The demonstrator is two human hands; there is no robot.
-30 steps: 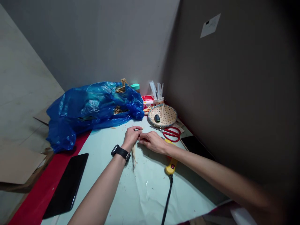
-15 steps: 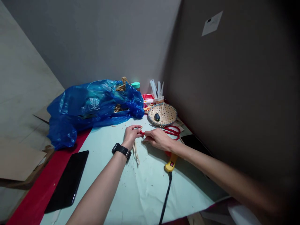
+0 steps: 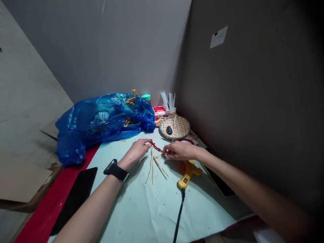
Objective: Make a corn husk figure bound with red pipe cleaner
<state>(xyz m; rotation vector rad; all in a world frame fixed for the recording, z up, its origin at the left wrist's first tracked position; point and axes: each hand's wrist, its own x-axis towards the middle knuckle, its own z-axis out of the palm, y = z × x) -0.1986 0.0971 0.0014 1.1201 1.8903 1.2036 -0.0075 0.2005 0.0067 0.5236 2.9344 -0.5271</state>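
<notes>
A thin, twisted red cord (image 3: 158,148) runs between my two hands over the pale green table sheet. My left hand (image 3: 138,149), with a black watch at the wrist, pinches its left end near the top of some pale dried-fibre strands (image 3: 152,165). These strands fan out downward on the sheet; how they join the cord is too small to tell. Farther right, the curled fingers of my right hand (image 3: 180,150) grip the other end of the cord. Red-handled scissors (image 3: 188,141) lie just behind that hand, partly hidden by it.
A yellow glue gun (image 3: 186,177) with a black cable lies right of centre. Behind are a woven basket (image 3: 181,127) holding a dark thread spool (image 3: 169,130), a cup of white sticks (image 3: 171,111), and a blue plastic bag (image 3: 101,118). Dark flat devices lie left (image 3: 78,195) and right.
My hands have moved apart, drawing the red cord out between them. The pale strands, earlier bunched below my left hand, now spread on the sheet. The view has shifted slightly.
</notes>
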